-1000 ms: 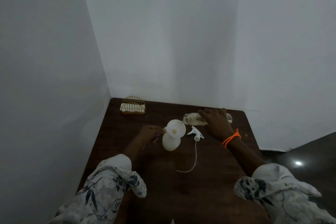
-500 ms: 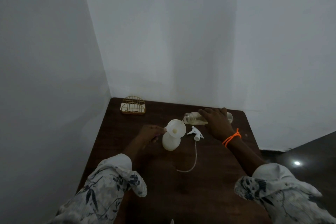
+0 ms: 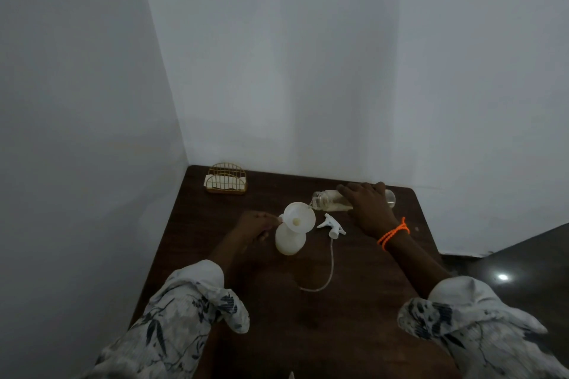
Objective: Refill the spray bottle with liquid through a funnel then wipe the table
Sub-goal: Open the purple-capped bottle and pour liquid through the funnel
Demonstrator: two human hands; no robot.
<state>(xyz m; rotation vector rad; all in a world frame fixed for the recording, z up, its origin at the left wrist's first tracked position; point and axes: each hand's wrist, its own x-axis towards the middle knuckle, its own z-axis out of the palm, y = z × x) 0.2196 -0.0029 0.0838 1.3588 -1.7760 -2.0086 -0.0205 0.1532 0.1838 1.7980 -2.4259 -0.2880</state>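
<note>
A white spray bottle (image 3: 289, 242) stands upright in the middle of the dark wooden table (image 3: 354, 332), with a white funnel (image 3: 299, 217) seated in its neck. My left hand (image 3: 254, 226) pinches the funnel's left rim. My right hand (image 3: 368, 204) grips a clear glass bottle (image 3: 328, 200) tipped on its side, its mouth at the funnel's upper right rim; pale liquid lies along its lower wall. The white spray head (image 3: 332, 224) with its long curved tube (image 3: 329, 268) lies on the table just right of the spray bottle.
A gold wire holder (image 3: 226, 178) with white napkins stands at the table's far left corner. White walls close in behind and to the left. A dark shiny floor (image 3: 523, 271) lies beyond the table's right edge.
The clear bottle's mouth has moved slightly closer over the funnel rim. My hands, the funnel and the spray bottle have stayed in place.
</note>
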